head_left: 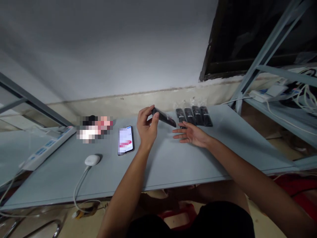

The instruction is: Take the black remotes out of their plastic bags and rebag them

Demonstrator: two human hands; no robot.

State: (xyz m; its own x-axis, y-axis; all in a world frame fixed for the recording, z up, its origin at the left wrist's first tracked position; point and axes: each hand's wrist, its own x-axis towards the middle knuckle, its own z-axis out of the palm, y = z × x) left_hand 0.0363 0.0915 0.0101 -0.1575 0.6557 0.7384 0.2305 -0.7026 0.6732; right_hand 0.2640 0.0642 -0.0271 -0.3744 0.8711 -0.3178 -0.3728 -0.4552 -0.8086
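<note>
My left hand (148,127) is closed around one end of a dark, flat, oblong packet (163,117), held tilted above the table. Its wrapping looks shiny, but what is inside I cannot make out. To the right of its lower end, my right hand (189,134) is open with fingers spread and nothing in it. Behind that hand, several similar black packets (196,115) in clear plastic lie side by side, some with small white labels. A phone (125,140) with its screen lit rests on the table to the left of my left hand.
The grey-blue tabletop (168,165) runs along a wall. On it are a white earbud case (92,160) with a cable, a blurred-out patch (94,129) and a white power strip (51,147). Metal shelf posts (266,46) and tangled cables (307,97) stand at the right.
</note>
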